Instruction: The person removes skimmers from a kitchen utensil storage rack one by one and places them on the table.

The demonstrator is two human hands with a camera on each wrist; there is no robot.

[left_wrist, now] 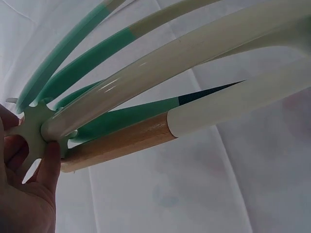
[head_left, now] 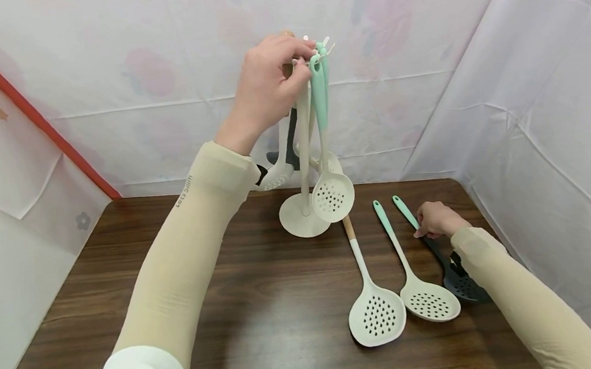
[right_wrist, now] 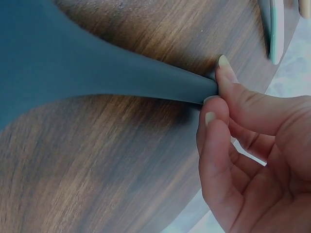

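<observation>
A dark wooden table [head_left: 263, 303] is filling the lower part of the head view, with white sheets [head_left: 526, 73] hanging as walls around it.

Toward the back of the table a cream utensil stand [head_left: 305, 207] is standing upright on its round base. Several utensils are hanging from the hooks at its top, among them a cream skimmer with a green handle [head_left: 331, 190] dangling just above the base, and a darker one behind the pole.

The left hand [head_left: 267, 88] is reaching up to the top of the stand, its fingers curling around the hook ring there. In the left wrist view the fingertips [left_wrist: 51, 160] are pinching the cream hook ring [left_wrist: 34, 124], with green, cream and wooden handles fanning out from it.

To the right of the stand, three utensils are lying flat on the table, side by side and nearly parallel. The cream slotted spatula with a wooden handle [head_left: 375, 311] is lying nearest the stand's base. Just beside it a cream skimmer with a green tip [head_left: 424, 293] is resting. Furthest right is a dark slotted spatula with a green handle [head_left: 456, 279].

The right hand [head_left: 436, 220] is resting on the table over this dark spatula's handle, fingers curling. In the right wrist view its fingertips [right_wrist: 223, 73] are pinching the narrow dark neck of the spatula [right_wrist: 146, 80] against the wood.
</observation>
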